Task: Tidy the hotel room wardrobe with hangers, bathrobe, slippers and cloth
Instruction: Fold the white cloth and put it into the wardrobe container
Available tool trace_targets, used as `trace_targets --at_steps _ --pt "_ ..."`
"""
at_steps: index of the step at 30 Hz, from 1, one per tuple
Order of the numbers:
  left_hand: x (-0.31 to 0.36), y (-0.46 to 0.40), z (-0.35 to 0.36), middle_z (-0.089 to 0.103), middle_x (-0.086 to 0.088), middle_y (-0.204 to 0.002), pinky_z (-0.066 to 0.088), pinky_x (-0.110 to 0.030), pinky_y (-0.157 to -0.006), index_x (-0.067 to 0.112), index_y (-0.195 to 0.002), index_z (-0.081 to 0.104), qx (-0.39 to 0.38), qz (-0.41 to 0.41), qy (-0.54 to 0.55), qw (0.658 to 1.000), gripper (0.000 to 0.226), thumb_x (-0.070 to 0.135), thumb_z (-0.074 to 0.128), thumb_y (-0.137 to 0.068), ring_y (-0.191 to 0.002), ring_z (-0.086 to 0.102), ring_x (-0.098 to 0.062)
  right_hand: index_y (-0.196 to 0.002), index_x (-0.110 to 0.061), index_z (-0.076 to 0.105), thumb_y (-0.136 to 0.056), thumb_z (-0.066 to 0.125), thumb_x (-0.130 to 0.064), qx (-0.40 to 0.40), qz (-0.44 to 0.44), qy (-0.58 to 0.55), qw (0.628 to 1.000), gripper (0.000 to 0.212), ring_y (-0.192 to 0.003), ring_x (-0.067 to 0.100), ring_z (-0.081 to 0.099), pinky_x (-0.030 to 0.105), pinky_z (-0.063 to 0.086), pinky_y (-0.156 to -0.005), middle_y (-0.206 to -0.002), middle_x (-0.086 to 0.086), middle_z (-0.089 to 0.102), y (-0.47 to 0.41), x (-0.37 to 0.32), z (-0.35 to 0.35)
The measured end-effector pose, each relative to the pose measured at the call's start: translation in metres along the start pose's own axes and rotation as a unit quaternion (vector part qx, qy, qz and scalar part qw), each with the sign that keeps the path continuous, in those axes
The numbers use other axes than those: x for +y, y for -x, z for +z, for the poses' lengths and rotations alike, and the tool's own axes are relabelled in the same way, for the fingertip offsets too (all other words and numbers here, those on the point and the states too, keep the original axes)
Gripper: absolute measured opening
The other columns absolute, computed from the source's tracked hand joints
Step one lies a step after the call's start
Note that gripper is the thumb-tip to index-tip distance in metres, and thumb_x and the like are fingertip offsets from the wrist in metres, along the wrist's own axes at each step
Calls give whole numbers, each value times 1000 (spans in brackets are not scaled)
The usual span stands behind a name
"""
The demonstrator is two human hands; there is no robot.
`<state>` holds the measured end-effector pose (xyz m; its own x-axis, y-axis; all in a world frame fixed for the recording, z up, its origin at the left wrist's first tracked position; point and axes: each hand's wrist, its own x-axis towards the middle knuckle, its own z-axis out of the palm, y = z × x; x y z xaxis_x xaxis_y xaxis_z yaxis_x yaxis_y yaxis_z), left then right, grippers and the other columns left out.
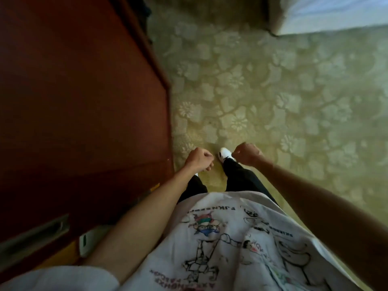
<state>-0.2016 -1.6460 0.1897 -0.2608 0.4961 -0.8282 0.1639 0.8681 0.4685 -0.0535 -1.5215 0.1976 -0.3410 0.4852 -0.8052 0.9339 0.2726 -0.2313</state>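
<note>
I look straight down at my body and the floor. My left hand [199, 159] hangs in front of me with its fingers curled, holding nothing. My right hand [246, 153] is likewise curled into a loose fist and holds nothing. Both hands hover above my white shoe [225, 153] and dark trousers. A tall reddish-brown wooden wardrobe door [79, 101] stands close on my left, with a recessed metal handle [35, 236] near the bottom left. No hangers, bathrobe, slippers or cloth are in sight.
Green floral carpet [273, 97] spreads ahead and to the right. A white bed corner [327, 13] sits at the top right. A small white object [88, 241] lies low beside the wardrobe. Dark items show past the door's far edge.
</note>
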Motion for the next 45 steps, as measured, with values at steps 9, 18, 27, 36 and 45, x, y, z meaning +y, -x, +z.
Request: trace_targets --at_steps 9,18,27,36,45 --pt "98 -50 84 73 -5 -77 53 -24 -52 8 -84 69 -161 30 -234 958 20 16 54 -97 -59 65 -14 -76 -8 74 -76 47 -41 69 191 -293 934 43 -74 29 68 34 56 -68 -79 11 74 53 156 26" --pt "248 -99 185 70 -5 -69 45 -19 -40 5 -85 70 -180 73 -350 916 20 12 55 -97 -50 62 -12 -77 -5 72 -90 61 -28 82 298 -401 862 28 -72 25 69 34 57 -66 -79 10 74 76 294 25" --pt "328 -151 160 71 -4 -71 45 -22 -45 9 -83 70 -100 80 -340 932 21 15 56 -97 -52 61 -13 -89 -1 73 -93 59 -26 107 207 -407 884 29 -81 26 72 43 61 -76 -86 13 75 0 331 -97" --pt "395 -248 105 64 -5 -64 41 -18 -40 10 -75 62 -40 -42 -294 954 27 12 53 -100 -38 54 -11 -82 -11 73 -83 54 -26 93 125 -339 928 24 -79 24 70 39 61 -77 -82 5 74 -124 364 -295" --pt "618 -344 154 65 -5 -60 45 -22 -45 7 -70 62 -72 -16 -306 949 30 11 51 -97 -47 56 -17 -98 -7 74 -90 54 -24 146 177 -277 933 28 -85 26 70 40 60 -79 -93 10 75 -175 468 -468"
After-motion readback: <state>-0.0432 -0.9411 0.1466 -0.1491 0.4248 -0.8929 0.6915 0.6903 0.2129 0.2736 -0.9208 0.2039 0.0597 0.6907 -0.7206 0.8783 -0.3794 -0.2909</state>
